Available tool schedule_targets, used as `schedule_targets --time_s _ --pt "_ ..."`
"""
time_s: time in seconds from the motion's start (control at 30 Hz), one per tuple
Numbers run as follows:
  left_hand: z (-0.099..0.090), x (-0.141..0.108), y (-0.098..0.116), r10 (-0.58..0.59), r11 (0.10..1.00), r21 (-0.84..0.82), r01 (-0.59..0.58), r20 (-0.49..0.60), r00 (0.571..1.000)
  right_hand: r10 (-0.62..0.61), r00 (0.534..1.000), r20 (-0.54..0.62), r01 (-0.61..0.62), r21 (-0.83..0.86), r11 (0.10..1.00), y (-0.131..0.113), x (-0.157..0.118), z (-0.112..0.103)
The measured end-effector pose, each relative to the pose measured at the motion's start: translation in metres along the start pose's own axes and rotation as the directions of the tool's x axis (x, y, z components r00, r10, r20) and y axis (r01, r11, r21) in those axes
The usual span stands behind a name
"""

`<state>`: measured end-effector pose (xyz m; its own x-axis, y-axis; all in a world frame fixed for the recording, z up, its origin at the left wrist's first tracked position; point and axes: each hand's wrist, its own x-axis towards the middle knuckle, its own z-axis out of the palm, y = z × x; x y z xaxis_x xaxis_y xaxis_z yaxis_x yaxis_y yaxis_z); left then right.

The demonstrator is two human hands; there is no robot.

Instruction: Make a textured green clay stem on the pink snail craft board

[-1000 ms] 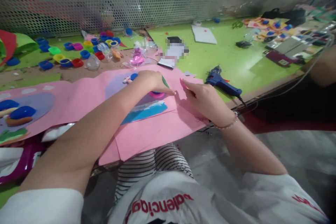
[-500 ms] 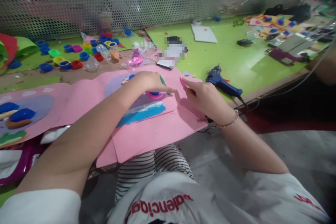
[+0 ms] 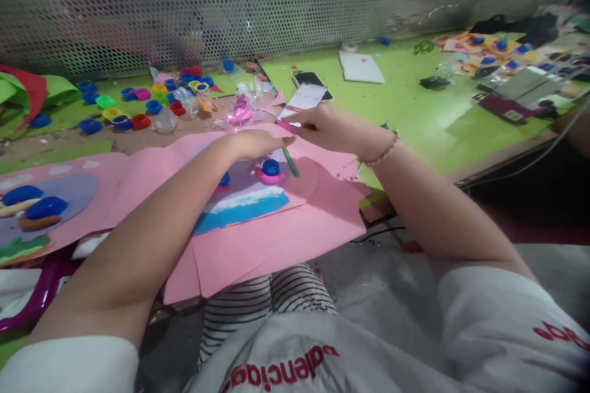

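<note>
My left hand (image 3: pixel 258 142) lies across the upper part of the pink paper artwork (image 3: pixel 271 239), its fingers stretched out near a green strip (image 3: pixel 291 163). Beyond it, my right hand (image 3: pixel 332 128) pinches a small bright pink piece (image 3: pixel 286 127) whose material I cannot make out. On the artwork a snail-like shape with a blue cap (image 3: pixel 270 167) sits on a pink base. Below it runs a blue and white band (image 3: pixel 242 209). A second blue shape (image 3: pixel 224 179) is partly covered by my left forearm.
Several coloured caps (image 3: pixel 139 121) and plastic bags lie at the back left. Pink crumpled foil (image 3: pixel 240 112) and a phone (image 3: pixel 313 83) with a white card (image 3: pixel 302 101) are behind my hands. Another pink artwork (image 3: pixel 87 184) is at left. A white board (image 3: pixel 361 66) lies farther back.
My right hand has moved left and away from me with the pink piece, now covering most of the blue glue gun. The left hand has shifted slightly left, uncovering the blue cap.
</note>
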<state>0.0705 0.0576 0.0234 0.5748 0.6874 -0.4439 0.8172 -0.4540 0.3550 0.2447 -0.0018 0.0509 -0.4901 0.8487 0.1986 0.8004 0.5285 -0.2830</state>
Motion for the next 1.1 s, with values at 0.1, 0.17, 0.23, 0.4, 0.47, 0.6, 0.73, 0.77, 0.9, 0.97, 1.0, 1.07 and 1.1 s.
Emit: schedule_targets --time_s 0.1,0.17,0.23,0.4,0.47,0.6,0.73,0.77,0.9,0.97,1.0,1.07,1.1 --pt "-0.004 0.000 -0.008 0.015 1.000 -0.003 -0.015 -0.032 0.999 0.060 0.992 -0.109 -0.062 -0.017 0.998 0.016 0.009 0.003" --pt "-0.004 0.000 -0.009 0.016 1.000 0.007 -0.015 -0.066 0.998 0.109 0.985 -0.134 -0.102 0.059 0.993 0.026 0.009 0.008" --pt "-0.002 -0.001 -0.007 0.006 1.000 0.014 -0.004 -0.120 0.993 0.160 0.979 -0.126 -0.146 0.120 0.982 0.034 0.006 0.013" --pt "0.008 0.000 0.000 -0.045 0.994 0.078 0.071 -0.294 0.955 0.257 0.953 -0.160 -0.220 0.216 0.951 0.041 0.002 0.025" --pt "0.011 0.002 0.002 -0.057 0.988 0.117 0.102 -0.337 0.940 0.232 0.958 -0.168 -0.193 0.219 0.956 0.040 0.002 0.027" --pt "0.015 0.004 0.004 -0.088 0.982 0.125 0.140 -0.353 0.931 0.226 0.962 -0.156 -0.198 0.176 0.964 0.034 0.002 0.029" --pt "0.012 0.006 0.003 -0.133 0.980 0.091 0.174 -0.346 0.929 0.262 0.951 -0.163 -0.235 0.170 0.957 0.031 0.001 0.029" --pt "0.011 0.007 0.003 -0.147 0.979 0.086 0.187 -0.343 0.928 0.272 0.947 -0.171 -0.244 0.169 0.955 0.031 0.001 0.029" --pt "0.007 0.010 0.003 -0.182 0.973 0.078 0.217 -0.321 0.930 0.310 0.933 -0.185 -0.282 0.161 0.946 0.034 0.001 0.031" --pt "0.006 0.012 0.003 -0.190 0.971 0.076 0.225 -0.321 0.928 0.312 0.932 -0.186 -0.286 0.154 0.946 0.036 0.001 0.031" --pt "0.007 0.013 0.003 -0.194 0.970 0.077 0.230 -0.323 0.926 0.310 0.932 -0.186 -0.284 0.152 0.947 0.036 0.001 0.031" --pt "0.008 0.014 0.002 -0.194 0.968 0.088 0.235 -0.327 0.925 0.308 0.935 -0.177 -0.282 0.159 0.946 0.035 0.001 0.031" --pt "0.008 0.015 0.002 -0.190 0.967 0.098 0.233 -0.327 0.926 0.309 0.935 -0.172 -0.283 0.161 0.946 0.035 0.001 0.030"
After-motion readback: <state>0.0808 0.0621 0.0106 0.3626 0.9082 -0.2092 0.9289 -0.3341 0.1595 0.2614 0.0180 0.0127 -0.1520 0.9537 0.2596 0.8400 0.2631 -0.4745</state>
